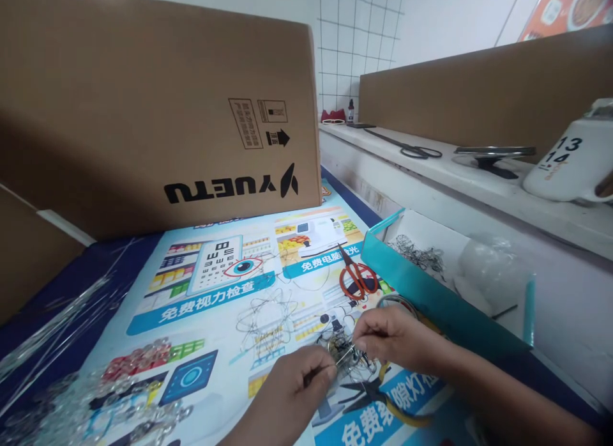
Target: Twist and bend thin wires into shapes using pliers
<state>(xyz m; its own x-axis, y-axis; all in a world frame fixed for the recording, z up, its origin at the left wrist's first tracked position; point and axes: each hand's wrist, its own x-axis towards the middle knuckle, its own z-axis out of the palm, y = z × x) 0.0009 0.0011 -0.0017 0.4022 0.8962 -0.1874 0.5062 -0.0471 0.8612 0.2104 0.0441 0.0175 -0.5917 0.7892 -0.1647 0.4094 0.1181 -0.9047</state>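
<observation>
A short, thin, silvery piece of wire [345, 355] stretches between my two hands. My left hand [301, 383] pinches its near end between thumb and fingers. At the far end, my right hand [390, 334] has its fingers closed on the same wire. Beneath it, a tangled heap of small bent wire pieces [361, 367] lies on the printed sheet, partly hidden by my hands. Pliers with yellow handles [376, 398] rest just in front of that heap. Behind my right hand lie red-handled scissors [358, 281], and loose wire loops [268, 315] spread out to the left.
A teal box [431, 296] at right holds more wire pieces and a clear plastic bag [495, 264]. Clear beads [143, 401] lie at lower left. A big cardboard box [158, 114] stands behind. On the ledge are a white mug [567, 161] and black scissors [419, 152].
</observation>
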